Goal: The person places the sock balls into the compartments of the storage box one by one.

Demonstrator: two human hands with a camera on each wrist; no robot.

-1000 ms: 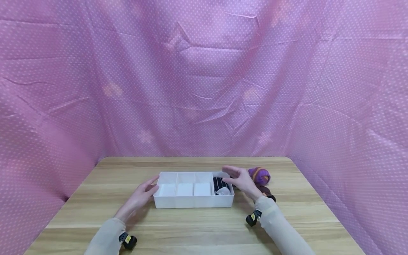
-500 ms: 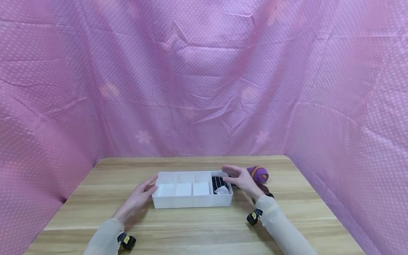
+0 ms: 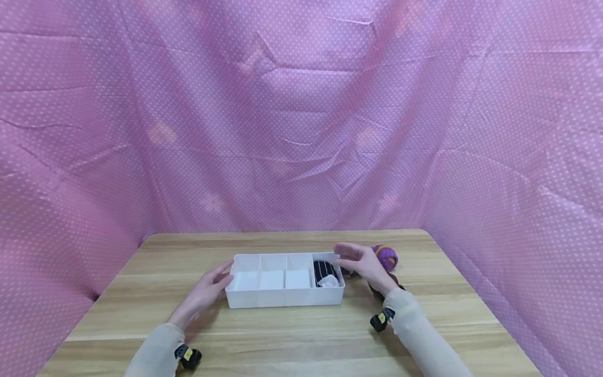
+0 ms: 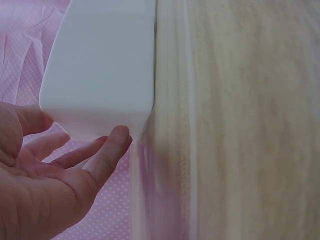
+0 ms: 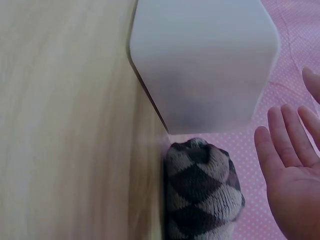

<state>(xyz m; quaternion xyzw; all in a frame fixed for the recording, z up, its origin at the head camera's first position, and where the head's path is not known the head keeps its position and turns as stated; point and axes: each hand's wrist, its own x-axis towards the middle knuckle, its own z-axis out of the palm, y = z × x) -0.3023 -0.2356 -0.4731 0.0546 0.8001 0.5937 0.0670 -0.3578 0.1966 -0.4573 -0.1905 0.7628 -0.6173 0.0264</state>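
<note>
Two flat hands bracket a white tray (image 3: 282, 299) on the table (image 3: 292, 335)

Left hand (image 3: 207, 292) lies low at the tray's left end, grip spread and holding nothing, fingertips (image 4: 116, 137) at or just short of the end wall, likely to steady the tray; inside, three left compartments are bare and the rightmost holds a black-and-white striped sock roll (image 3: 324, 272); right hand (image 3: 360, 262) hovers by the tray's right end, palm toward it, fingers (image 5: 285, 135) straight and apart, gripping nothing and clear of the wall; an argyle sock roll (image 5: 200, 200) sits just beside that end wall under the right wrist, and a purple roll (image 3: 387, 256) lies past the hand, both apparently kept within reach
</note>
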